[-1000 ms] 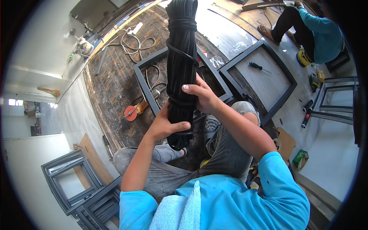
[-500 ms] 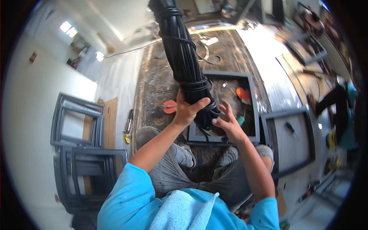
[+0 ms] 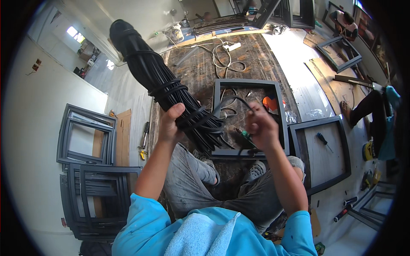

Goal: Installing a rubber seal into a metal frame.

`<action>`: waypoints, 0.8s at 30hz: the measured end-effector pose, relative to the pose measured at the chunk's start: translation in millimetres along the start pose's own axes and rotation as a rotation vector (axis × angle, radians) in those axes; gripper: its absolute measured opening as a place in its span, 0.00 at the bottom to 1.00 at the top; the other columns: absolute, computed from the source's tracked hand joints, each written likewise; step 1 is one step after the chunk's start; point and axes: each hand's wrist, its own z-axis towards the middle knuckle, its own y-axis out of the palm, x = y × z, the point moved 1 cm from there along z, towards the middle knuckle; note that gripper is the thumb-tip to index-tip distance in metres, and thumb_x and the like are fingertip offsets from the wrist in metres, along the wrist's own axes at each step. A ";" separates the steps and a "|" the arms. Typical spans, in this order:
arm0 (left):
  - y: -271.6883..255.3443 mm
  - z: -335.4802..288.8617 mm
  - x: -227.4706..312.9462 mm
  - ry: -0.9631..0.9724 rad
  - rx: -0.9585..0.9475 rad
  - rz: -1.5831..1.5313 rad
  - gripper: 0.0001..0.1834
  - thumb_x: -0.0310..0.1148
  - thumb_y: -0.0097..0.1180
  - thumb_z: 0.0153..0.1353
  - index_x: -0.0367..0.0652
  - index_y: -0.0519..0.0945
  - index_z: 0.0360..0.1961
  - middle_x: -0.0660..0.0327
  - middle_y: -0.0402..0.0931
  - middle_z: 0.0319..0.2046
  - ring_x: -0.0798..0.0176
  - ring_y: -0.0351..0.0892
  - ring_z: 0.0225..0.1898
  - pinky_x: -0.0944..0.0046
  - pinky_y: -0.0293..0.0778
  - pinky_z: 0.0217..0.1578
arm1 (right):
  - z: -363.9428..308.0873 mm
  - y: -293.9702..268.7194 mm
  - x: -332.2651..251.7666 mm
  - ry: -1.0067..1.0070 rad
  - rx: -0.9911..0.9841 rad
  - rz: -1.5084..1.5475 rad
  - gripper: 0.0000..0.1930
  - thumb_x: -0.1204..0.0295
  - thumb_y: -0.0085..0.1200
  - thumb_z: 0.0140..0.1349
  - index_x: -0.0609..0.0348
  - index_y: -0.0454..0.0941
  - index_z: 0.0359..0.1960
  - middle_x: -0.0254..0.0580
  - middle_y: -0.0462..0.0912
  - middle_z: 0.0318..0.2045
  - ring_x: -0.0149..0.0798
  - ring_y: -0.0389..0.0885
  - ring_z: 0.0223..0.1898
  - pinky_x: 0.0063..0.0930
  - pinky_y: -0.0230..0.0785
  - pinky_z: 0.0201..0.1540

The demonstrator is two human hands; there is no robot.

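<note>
- Gripping the lower part of the thick black bundle (image 3: 156,81) is your left hand (image 3: 171,126), its fingers wrapped round the underside and the thumb up along the near side.
- The bundle hangs in the air in front of you, tilted — its far end points up and left, its near end lies over the left edge of the grey frame (image 3: 282,119) as you look down.
- Your right hand (image 3: 263,127) is off the bundle, fingers curled in and pinching a loose black strand (image 3: 240,98) that arcs across from it; blur hides the fingertips.
- Beneath that hand you have a green-handled tool (image 3: 244,134) and an orange item (image 3: 270,103), both seen within the frame's opening.
- Just right of it sits a second frame (image 3: 345,145), a screwdriver (image 3: 322,138) showing inside its outline.
- At your left stand more grey frames (image 3: 62,136), grouped together.
</note>
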 end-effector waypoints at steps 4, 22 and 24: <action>-22.4 7.3 8.1 0.111 0.195 0.248 0.19 0.32 0.61 0.52 0.38 0.73 0.45 0.61 0.77 0.33 0.65 0.79 0.34 0.63 0.79 0.37 | -25.2 21.7 6.3 0.252 -0.693 -0.404 0.10 0.69 0.51 0.57 0.60 0.77 0.38 0.33 0.76 0.26 0.31 0.76 0.25 0.21 0.69 0.29; -96.5 -49.5 118.3 0.370 0.302 0.404 0.32 0.29 0.59 0.50 0.38 0.66 0.58 0.52 0.74 0.47 0.55 0.76 0.49 0.54 0.73 0.54 | -4.0 15.4 -43.8 0.001 0.117 -0.616 0.10 0.71 0.48 0.62 0.66 0.78 0.32 0.33 0.79 0.26 0.33 0.76 0.26 0.34 0.70 0.32; -107.6 -53.9 122.6 0.379 0.382 0.410 0.31 0.37 0.59 0.50 0.35 0.69 0.56 0.52 0.75 0.47 0.55 0.77 0.47 0.57 0.71 0.56 | -6.8 9.1 -45.4 0.140 -0.438 -1.486 0.10 0.71 0.49 0.61 0.67 0.77 0.31 0.36 0.80 0.24 0.37 0.78 0.26 0.37 0.71 0.32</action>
